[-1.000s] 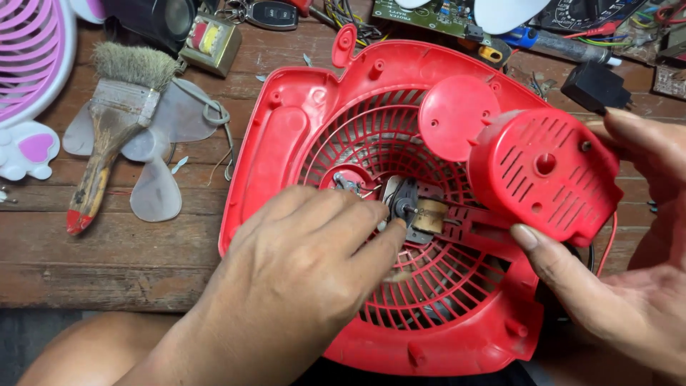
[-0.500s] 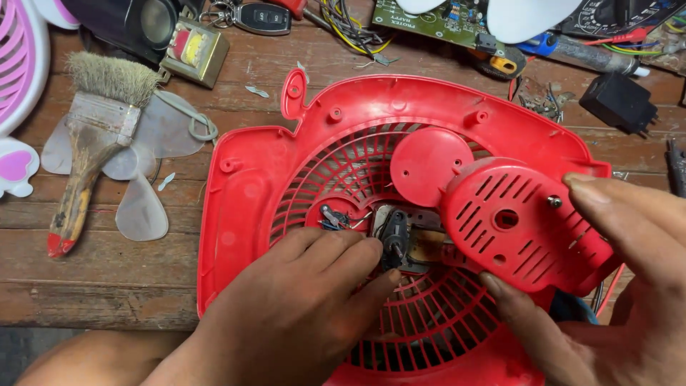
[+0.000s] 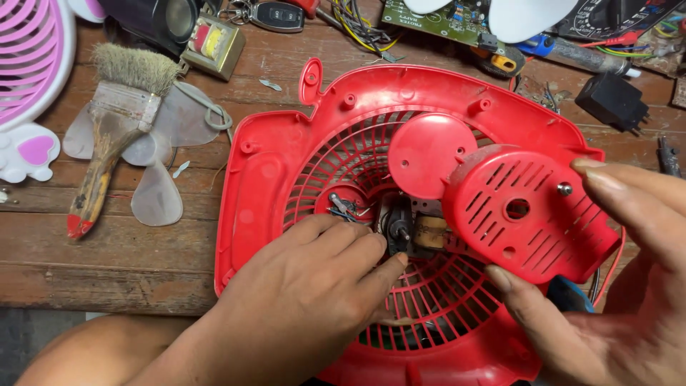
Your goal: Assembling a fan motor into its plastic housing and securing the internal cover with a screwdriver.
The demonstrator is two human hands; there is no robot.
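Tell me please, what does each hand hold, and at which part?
The right hand holds the red vented motor cover by its outer edge, thumb below, fingers above. The left hand holds nothing; its fingertips touch the small motor on the red fan housing.

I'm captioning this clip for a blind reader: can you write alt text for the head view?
A left hand touches a small motor in a red fan housing on a wooden table, while the right hand holds a vented red motor cover. A paintbrush and clear fan blade lie left.
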